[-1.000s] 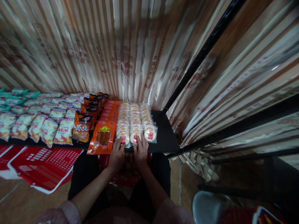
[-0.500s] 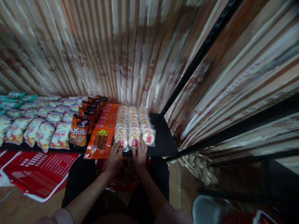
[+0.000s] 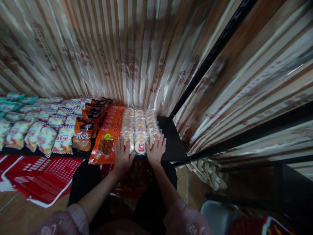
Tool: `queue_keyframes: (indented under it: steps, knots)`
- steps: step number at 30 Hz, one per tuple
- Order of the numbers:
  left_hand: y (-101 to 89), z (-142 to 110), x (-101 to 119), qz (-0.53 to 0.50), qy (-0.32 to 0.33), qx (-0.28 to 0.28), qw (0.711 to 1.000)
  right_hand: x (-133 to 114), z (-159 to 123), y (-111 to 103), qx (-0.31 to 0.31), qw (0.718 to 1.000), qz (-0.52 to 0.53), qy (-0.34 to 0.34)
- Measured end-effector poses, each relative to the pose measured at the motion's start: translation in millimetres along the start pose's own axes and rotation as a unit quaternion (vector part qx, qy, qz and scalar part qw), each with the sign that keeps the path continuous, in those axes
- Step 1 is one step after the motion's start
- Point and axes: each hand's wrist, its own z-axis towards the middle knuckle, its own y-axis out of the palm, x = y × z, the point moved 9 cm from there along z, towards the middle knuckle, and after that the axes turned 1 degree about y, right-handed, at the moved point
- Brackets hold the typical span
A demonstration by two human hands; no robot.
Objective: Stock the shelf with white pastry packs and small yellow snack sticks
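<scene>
Three rows of round pale cakes (image 3: pixel 140 146) in clear wrappers with red-and-yellow labels lie overlapped on a black shelf (image 3: pixel 172 140). My left hand (image 3: pixel 122 158) rests flat, fingers stretched forward, over the front of the left row and the edge of the orange snack packets (image 3: pixel 105 143). On the front of the right row lies my right hand (image 3: pixel 156 151), its fingers spread. The front cake of the middle row shows between the two hands. Parts of the outer front cakes are hidden under my fingers.
Left of the orange packets stand orange-and-black bags (image 3: pixel 82 134), then several white bread bags (image 3: pixel 64 139) and green packs (image 3: pixel 11 106). A red basket (image 3: pixel 49 178) sits below the shelf. A striped curtain (image 3: pixel 139 58) hangs behind, and a black post (image 3: pixel 207 65) rises at right.
Both hands have moved apart, from the middle row's front out to the left and right rows. The fingers have gone from bent to stretched out. The cakes' rows look unchanged.
</scene>
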Motion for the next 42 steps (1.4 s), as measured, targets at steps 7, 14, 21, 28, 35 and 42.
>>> queue_keyframes:
  steps: [7, 14, 21, 28, 35, 42]
  knots:
    - [15.4, 19.5, 15.4, 0.030, 0.004, -0.002, 1.000, 17.4, 13.9, 12.8, -0.008, 0.999, -0.029, 0.010]
    - [26.0, 22.2, 14.3, 0.036, 0.007, -0.005, 0.999, 14.4, 12.4, 28.3, -0.029, 0.999, -0.031, 0.001]
    - [30.9, 24.7, 17.1, 0.094, 0.004, -0.047, 0.994, 6.5, 13.0, 31.1, -0.085, 0.993, -0.084, -0.012]
    - [34.2, 24.2, 17.1, 0.121, 0.006, -0.049, 0.991, 2.2, 11.7, 33.0, -0.103, 0.989, -0.102, -0.032]
    - [30.9, 23.2, 17.9, 0.110, 0.017, -0.023, 0.993, 2.6, 11.0, 27.5, -0.082, 0.991, -0.098, -0.035]
    - [29.4, 30.0, 29.6, 0.099, 0.061, -0.026, 0.993, 1.0, 31.8, 17.8, -0.082, 0.989, -0.098, -0.077]
